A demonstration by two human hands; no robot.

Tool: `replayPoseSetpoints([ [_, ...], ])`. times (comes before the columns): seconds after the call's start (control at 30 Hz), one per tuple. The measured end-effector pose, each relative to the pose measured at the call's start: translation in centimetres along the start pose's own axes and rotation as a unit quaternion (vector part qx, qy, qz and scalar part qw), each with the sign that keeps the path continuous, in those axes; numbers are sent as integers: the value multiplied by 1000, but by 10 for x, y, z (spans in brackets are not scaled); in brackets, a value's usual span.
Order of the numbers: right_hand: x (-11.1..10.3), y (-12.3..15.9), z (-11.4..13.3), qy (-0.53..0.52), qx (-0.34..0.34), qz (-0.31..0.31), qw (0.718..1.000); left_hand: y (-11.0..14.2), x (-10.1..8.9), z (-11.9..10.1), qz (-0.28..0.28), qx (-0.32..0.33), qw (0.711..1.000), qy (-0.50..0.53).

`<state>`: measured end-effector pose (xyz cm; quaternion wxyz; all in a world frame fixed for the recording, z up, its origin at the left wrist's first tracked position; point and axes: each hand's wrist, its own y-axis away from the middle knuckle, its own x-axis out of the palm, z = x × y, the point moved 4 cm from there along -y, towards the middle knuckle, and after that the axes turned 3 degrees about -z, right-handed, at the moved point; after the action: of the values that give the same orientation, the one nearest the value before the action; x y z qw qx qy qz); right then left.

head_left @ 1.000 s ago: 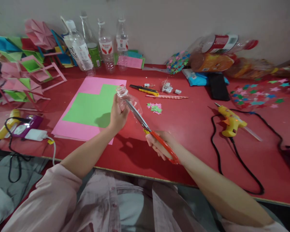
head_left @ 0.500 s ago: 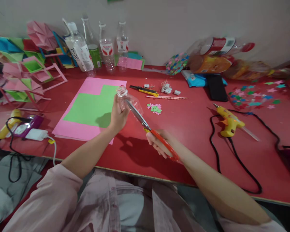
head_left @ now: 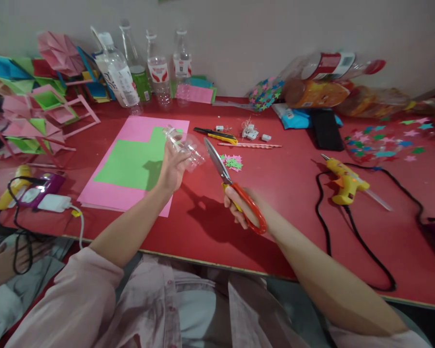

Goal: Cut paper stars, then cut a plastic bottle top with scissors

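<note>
My left hand is closed around a clear plastic bottle piece, tilted with its neck to the upper left. My right hand grips red-handled scissors, blades pointing up and left, a little apart from the plastic. Below the left hand lie a green paper sheet and larger pink paper. Just beyond the scissors is a small pile of pink and green paper stars. Behind it lie a yellow-black utility knife and a pink patterned stick.
Upright bottles line the wall, with folded paper crafts at left. A yellow glue gun and its black cord lie right, near a phone and a star-covered clear piece. Another person's hand rests at lower left.
The scissors have come away from the bottle piece. My left hand has turned the piece and shifted slightly left. Another person's hand has appeared at lower left.
</note>
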<state>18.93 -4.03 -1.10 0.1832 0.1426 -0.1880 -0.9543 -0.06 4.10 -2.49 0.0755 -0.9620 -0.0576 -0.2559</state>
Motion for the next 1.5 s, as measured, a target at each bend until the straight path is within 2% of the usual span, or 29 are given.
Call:
replayPoseSetpoints([
  [0.13, 0, -3, -5, 32, 17, -12, 999, 2, 5, -1, 33, -39, 998, 36],
  [0.3, 1, -6, -9, 111, 44, -21, 993, -2, 0, 2, -20, -69, 996, 55],
  [0.4, 0, -7, -10, 131, 54, -26, 990, -4, -3, 3, -27, -65, 996, 47],
  [0.6, -4, -1, -2, 131, 9, -39, 991, -4, -7, 2, -27, -63, 997, 47],
  [0.8, -9, 5, 10, 197, -52, -2, 979, -6, -9, -3, -41, -73, 992, 95],
  [0.93, -9, 7, 11, 223, -41, 3, 974, -9, -13, -2, -56, -63, 994, 74],
  [1.13, -9, 8, 11, 195, -27, 1, 980, -9, -14, -1, -53, -67, 993, 84],
  [1.5, -11, 5, 9, 258, -35, -9, 965, -9, -17, 1, -144, -82, 983, 83],
])
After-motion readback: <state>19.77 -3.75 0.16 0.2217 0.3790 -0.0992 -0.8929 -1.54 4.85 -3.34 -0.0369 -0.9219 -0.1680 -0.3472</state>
